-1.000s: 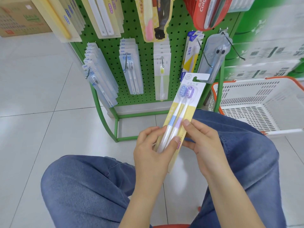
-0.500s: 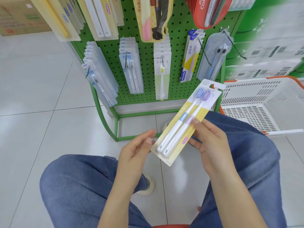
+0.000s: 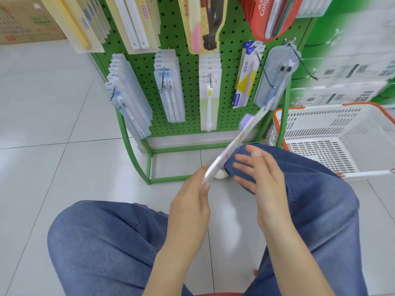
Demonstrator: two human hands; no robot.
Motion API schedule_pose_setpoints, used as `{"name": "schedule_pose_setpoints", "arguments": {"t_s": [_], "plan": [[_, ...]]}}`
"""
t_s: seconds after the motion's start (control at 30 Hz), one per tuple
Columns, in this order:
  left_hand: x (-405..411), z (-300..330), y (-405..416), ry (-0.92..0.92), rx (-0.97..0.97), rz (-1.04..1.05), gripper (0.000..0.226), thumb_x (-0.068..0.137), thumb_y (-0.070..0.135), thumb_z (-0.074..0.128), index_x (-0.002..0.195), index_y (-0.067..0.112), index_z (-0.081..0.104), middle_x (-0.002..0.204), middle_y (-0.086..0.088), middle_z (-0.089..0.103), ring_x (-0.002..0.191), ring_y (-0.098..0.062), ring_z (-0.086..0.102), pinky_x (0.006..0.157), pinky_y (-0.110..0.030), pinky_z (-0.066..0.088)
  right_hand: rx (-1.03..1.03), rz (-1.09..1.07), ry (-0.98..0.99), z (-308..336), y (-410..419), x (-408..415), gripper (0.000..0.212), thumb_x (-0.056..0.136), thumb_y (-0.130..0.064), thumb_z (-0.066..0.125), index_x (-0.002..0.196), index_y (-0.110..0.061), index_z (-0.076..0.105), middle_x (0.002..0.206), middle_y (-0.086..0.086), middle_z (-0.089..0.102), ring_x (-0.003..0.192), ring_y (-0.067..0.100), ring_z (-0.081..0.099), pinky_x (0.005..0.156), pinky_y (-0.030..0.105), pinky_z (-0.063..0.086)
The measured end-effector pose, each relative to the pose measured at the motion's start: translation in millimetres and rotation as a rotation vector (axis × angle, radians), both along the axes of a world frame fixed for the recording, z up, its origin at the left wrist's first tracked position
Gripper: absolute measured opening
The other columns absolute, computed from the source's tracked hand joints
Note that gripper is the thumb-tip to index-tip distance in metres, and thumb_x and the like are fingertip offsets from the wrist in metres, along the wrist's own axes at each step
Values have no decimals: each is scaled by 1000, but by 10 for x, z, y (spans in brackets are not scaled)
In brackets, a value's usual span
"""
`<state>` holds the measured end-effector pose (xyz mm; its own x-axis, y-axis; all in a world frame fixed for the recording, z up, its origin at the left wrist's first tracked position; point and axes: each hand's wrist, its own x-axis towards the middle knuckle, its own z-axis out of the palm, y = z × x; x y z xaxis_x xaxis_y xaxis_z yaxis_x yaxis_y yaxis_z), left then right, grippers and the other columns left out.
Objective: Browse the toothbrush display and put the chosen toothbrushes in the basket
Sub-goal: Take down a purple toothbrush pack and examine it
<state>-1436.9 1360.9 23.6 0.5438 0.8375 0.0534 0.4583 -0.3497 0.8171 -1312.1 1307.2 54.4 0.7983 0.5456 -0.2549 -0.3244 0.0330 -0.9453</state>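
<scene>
- Pale grey tiled floor (image 3: 42, 129): carries the display stand, the basket and, at the far left corner, a brown cardboard box (image 3: 25, 20).
- Green perforated metal display stand (image 3: 190, 60): upright on a green tube frame; rows of carded toothbrush packs hang from its hooks, among them a fanned stack of clear blister packs (image 3: 128, 103) at lower left, a white card with a yellow-bristled brush (image 3: 210, 97) near the middle, and a red oval Colgate pack (image 3: 269, 16) at top right.
- Blue denim trouser legs (image 3: 100, 248): the person's two bent knees fill the lower part of the view, the right knee raised just in front of the stand's foot.
- White slotted plastic shopping basket with orange rim (image 3: 342, 133): stands on the floor to the right of the stand, just beyond the right knee.
- Left hand (image 3: 190, 208): fingers held together and nearly straight, fingertips touching the lower end of the pack; whether they pinch it cannot be told.
- Right hand (image 3: 260, 174): fingers spread and relaxed above the right knee, just beside the pack and apart from it.
- Twin-toothbrush blister pack with purple-headed brush (image 3: 233, 146): motion-blurred, seen edge-on and tilted, its lower end at the left fingertips, its upper end pointing toward the basket; it is between the hands, in front of the stand, outside the basket.
</scene>
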Motion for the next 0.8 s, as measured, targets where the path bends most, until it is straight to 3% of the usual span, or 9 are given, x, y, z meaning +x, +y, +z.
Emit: {"name": "schedule_pose_setpoints", "arguments": {"t_s": [0.03,0.1,0.17,0.23,0.4,0.57,0.67,0.8], "plan": [[-14,44,22,-61,-114,-8,36,102,16,45,125,43,51,108,25,64,93,8,55,77,-8,41,-9,-11,7,-18,-2,19,12,98,-26,51,105,-24,61,94,-4,69,91,9,67,74,24,58],[-36,114,52,-199,-371,-18,33,102,14,46,116,42,56,106,27,67,97,7,61,87,-19,50,-29,18,31,-34,-15,44,13,96,-22,55,108,-23,62,95,-5,69,92,8,67,75,24,58],[-51,175,53,-296,-613,-17,29,101,14,47,112,37,60,103,22,71,94,-1,66,86,-31,57,-42,119,47,-34,-25,41,14,96,-20,56,107,-17,65,94,-2,73,90,11,70,75,24,59],[-64,204,59,-322,-734,-28,28,99,14,49,110,36,62,102,16,73,90,-5,68,84,-32,57,-39,205,49,-23,-26,13,14,96,-16,55,98,-13,68,89,0,75,81,12,71,70,22,58],[-81,207,49,-300,-779,-61,23,96,14,53,106,30,66,99,10,75,87,-6,69,81,-27,56,-49,220,-33,-52,-24,-13,12,95,-10,56,97,-9,67,80,-5,75,73,8,70,65,22,58],[-34,210,4,-246,-600,-112,30,87,10,70,104,34,63,95,25,71,84,5,66,67,-11,50,-76,220,-57,-76,-25,-15,10,94,-10,58,94,-11,68,79,-5,75,73,8,70,63,22,57],[-33,189,-8,-243,-599,-105,33,86,8,70,103,35,62,90,29,71,82,7,65,65,-10,49,-86,232,-74,-74,-24,-20,11,94,-10,57,93,-12,68,78,-5,75,73,8,70,63,22,58],[-60,179,9,-250,-654,-152,33,90,8,65,109,34,61,99,25,71,89,4,66,69,-14,51,-70,247,-82,-47,-30,-13,13,95,-11,56,93,-12,69,81,-7,75,75,7,70,66,25,58]]}}
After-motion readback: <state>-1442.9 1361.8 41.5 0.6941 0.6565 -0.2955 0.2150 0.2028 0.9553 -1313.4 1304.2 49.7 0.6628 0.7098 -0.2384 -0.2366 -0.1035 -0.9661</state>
